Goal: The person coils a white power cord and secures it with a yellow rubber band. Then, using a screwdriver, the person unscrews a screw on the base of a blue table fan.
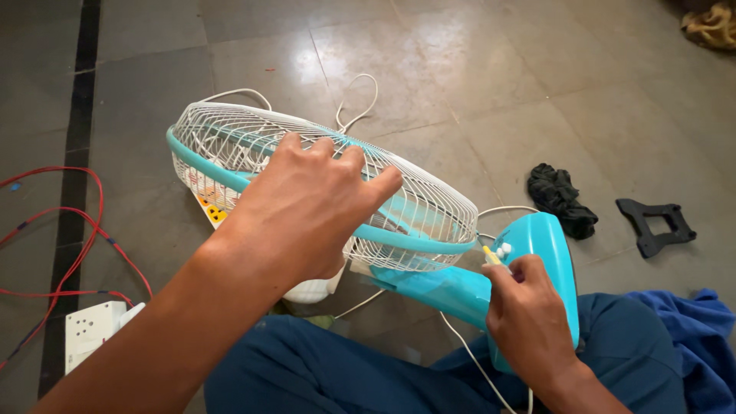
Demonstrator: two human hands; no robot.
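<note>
Head view, looking down at a seated person's lap and the tiled floor (491, 84) around it. At the far left, red wires (77, 230) loop across the tiles and a white socket box (90, 331) sits near the person's left forearm, close enough to plug into without getting up.

The fan (337, 199) lies tipped across the person's blue-trousered knees, its white wire cage (253, 134) with a teal rim turned partly face-up, and its white motor housing hanging below. The left hand (307, 207) is spread flat on top of the cage, fingers (376, 184) apart and pressing down on the wires rather than closed around anything; this looks like a steadying hold that keeps the light cage from rolling. A white cord (356, 96) trails out behind the cage onto the floor.

To the right, the teal base (548, 261) of the fan rests against the right thigh, which props it at a workable angle. The right hand (529, 322) lies on it, fingers together and pinched on a small yellow-handled tool (492, 256) whose tip meets the white knobs on the base; I judge it a screwdriver, though it is mostly hidden.

Farther right on the floor, well apart from the fan, lie a crumpled black cloth (561, 198) and a black bracket (658, 224), set out of the way. A blue cloth (690, 337) is bunched beside the right knee.
</note>
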